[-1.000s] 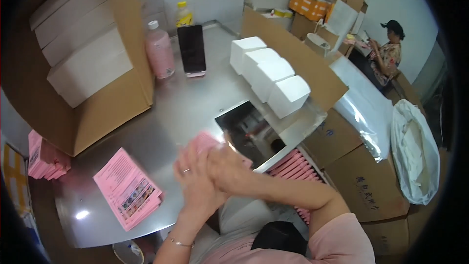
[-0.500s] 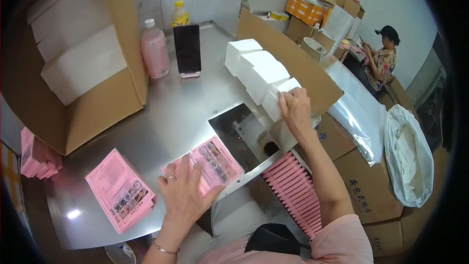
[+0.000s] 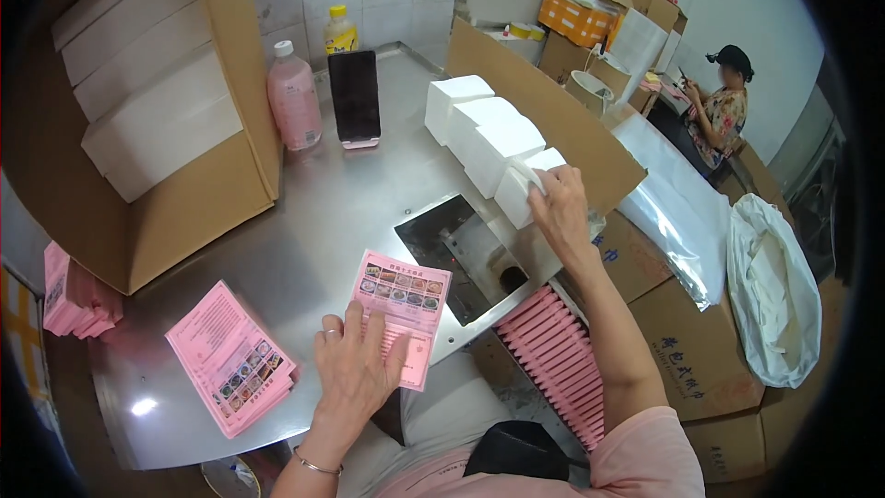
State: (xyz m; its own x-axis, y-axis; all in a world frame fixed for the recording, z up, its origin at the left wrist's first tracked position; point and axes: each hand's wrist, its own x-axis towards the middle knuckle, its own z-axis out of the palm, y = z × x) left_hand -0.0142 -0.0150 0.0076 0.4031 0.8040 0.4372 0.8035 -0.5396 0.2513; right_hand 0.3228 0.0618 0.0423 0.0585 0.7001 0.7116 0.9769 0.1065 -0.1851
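Observation:
My left hand lies with spread fingers on a pink printed paper packet, which carries small food pictures. The packet rests near the front edge of the metal table. My right hand pinches a white tissue at the nearest of several white tissue stacks. Between the hands, a rectangular opening is cut into the table. To the left of my left hand lies a pile of similar pink packets.
An open carton of white stacks stands at left. Beyond are a pink bottle, a yellow-capped bottle and a phone on a stand. Pink packets fill a row below the table edge. Another person sits at far right.
The pink packet under my left hand has turned more upright and shifted slightly away from the opening. My right hand stays at the nearest tissue stack, fingers still pinched.

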